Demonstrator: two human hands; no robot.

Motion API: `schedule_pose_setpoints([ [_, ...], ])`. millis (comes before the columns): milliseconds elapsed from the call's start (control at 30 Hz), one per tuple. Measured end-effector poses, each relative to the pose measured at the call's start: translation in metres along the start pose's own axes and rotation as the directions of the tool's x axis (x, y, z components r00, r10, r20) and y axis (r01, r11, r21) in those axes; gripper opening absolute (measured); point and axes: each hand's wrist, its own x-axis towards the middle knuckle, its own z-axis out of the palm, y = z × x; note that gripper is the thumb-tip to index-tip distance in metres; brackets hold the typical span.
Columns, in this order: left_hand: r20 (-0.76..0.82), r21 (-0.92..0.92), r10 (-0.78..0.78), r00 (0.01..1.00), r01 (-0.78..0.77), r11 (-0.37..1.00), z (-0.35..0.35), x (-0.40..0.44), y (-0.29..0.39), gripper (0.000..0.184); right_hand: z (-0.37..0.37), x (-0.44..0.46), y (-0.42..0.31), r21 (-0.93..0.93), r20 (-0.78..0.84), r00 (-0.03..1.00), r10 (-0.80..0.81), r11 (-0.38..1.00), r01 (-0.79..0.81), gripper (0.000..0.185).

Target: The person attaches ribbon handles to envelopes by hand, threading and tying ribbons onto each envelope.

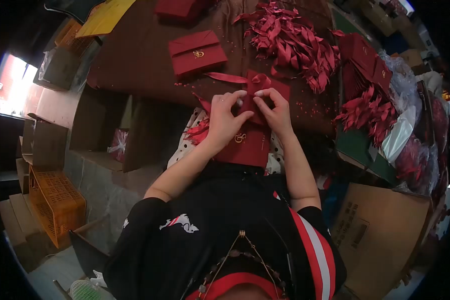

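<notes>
1. Head view: a workroom with cardboard boxes and an orange crate (57,205) on the left surrounds a desk (135,55) draped in brown cloth.
2. The left hand (227,117) reaches up from the lower left, wrist raised, fingers curled inward, thumb pointing right.
3. The right hand (275,112) mirrors it, forearm nearly upright, index finger bent and its tip close to the thumb's.
4. Both hands meet at a red ribbon (261,79) near the desk's front edge; for either grip, I cannot tell whether the fingertips are pinching it.
5. Below the hands, a red case (255,150) lies at the lap, over polka-dot fabric, with a gold monogram in curling letters I cannot read surely.
6. A similar gold mark shows on a 2nd red case (197,52), farther back on the desk, and on the stacked red cases (365,65) at the right.
7. Near that stack is a heap of loose red ribbons (290,42).
8. The large carton (380,235) at lower right carries dark printing, too blurred to read.
</notes>
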Motion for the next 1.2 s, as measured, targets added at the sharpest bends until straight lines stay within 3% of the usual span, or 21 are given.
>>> schedule_pose_setpoints([
  [67,-0.038,0.069,0.063,0.997,-0.061,0.996,0.002,-0.001,-0.002,0.050,-0.001,0.000,-0.005,-0.080,0.010,0.997,-0.076,0.994,0.077,0.012],
  [300,-0.076,0.054,-0.012,0.997,0.016,0.998,0.006,-0.003,-0.021,0.041,0.002,-0.005,-0.011,-0.175,0.067,0.976,-0.206,0.961,0.215,0.011],
  [367,-0.059,0.049,-0.038,0.998,0.041,0.998,0.005,-0.004,-0.022,0.038,0.003,-0.007,-0.014,-0.280,0.082,0.974,-0.212,0.933,0.227,0.012],
  [433,-0.009,-0.067,-0.154,0.988,0.153,0.986,0.003,-0.005,-0.019,0.035,0.006,-0.008,-0.015,-0.300,0.074,0.976,-0.206,0.928,0.218,0.012],
  [533,0.008,-0.120,-0.185,0.983,0.185,0.975,0.004,-0.006,-0.018,0.032,0.009,-0.008,-0.019,-0.342,0.085,0.971,-0.224,0.909,0.240,0.013],
  [867,-0.034,-0.144,-0.138,0.990,0.132,0.981,0.003,-0.007,-0.014,0.031,0.012,-0.013,-0.027,-0.497,0.180,0.952,-0.246,0.813,0.304,0.012],
  [933,-0.087,-0.053,-0.052,0.995,0.047,0.998,0.004,-0.008,-0.011,0.031,0.014,-0.013,-0.029,-0.488,0.167,0.954,-0.250,0.820,0.300,0.012],
  [1200,-0.063,-0.130,-0.075,0.995,0.066,0.989,0.005,-0.016,0.004,0.032,0.018,-0.015,-0.020,-0.434,0.117,0.934,-0.337,0.829,0.353,0.015],
])
